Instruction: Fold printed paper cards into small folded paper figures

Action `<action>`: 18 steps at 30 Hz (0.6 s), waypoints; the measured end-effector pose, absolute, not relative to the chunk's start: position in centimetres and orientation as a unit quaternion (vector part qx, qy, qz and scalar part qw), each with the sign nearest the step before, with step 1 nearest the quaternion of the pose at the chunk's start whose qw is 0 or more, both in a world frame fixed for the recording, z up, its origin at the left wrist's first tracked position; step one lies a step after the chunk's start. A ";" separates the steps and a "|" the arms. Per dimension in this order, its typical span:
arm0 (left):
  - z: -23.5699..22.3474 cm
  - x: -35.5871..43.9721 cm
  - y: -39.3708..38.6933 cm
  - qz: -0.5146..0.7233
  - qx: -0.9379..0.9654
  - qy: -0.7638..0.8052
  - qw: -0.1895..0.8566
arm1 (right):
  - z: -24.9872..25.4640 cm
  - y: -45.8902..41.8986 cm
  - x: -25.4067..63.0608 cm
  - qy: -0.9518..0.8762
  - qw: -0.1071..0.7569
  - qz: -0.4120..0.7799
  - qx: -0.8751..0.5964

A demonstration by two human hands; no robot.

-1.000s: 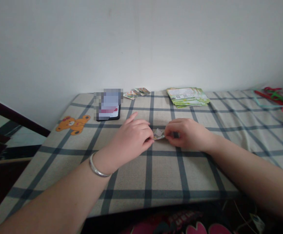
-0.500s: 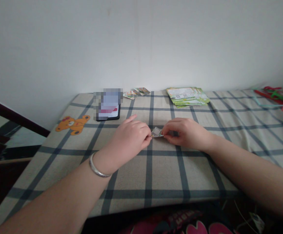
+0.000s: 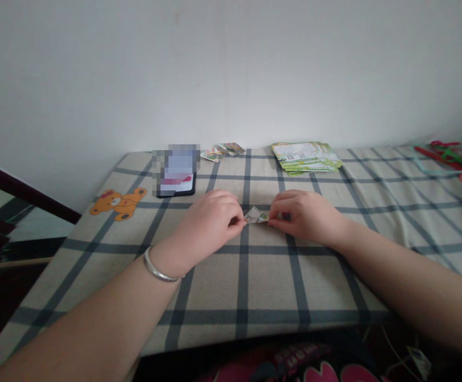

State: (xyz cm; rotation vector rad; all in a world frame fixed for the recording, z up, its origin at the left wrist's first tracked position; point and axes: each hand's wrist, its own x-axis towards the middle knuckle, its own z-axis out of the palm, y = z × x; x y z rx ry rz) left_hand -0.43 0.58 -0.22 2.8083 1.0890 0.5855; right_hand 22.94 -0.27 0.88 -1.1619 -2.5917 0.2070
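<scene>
A small folded piece of printed paper [image 3: 256, 216] lies on the checked tablecloth [image 3: 263, 276] between my hands. My left hand [image 3: 209, 225], with a silver bracelet on the wrist, pinches the paper's left end with curled fingers. My right hand [image 3: 308, 217] pinches its right end, fingers closed and resting on the cloth. Most of the paper is hidden by my fingertips.
A stack of green printed sheets [image 3: 306, 157] lies at the back by the wall. Smaller folded papers [image 3: 223, 151] sit to its left, beside a black phone [image 3: 176, 172]. Red and green ribbons [image 3: 454, 159] lie far right. A bear print [image 3: 117, 202] marks the cloth's left.
My left index finger, stretched out before, has curled in with the others. Both hands have shifted slightly away from me with the paper still between them.
</scene>
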 end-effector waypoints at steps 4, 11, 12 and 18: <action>-0.4 -0.2 0.5 0.200 0.907 0.367 0.050 | 0.5 -0.1 22.6 -0.874 0.165 0.124 -0.440; -1.0 0.3 0.8 0.229 0.882 0.405 0.068 | 0.2 0.4 22.3 -0.853 0.160 0.142 -0.476; -1.1 0.4 0.9 0.234 0.880 0.408 0.068 | 0.2 0.3 22.2 -0.850 0.158 0.140 -0.483; -1.4 0.6 0.9 0.245 0.876 0.414 0.025 | 0.3 -0.1 21.6 -0.836 0.140 0.108 -0.519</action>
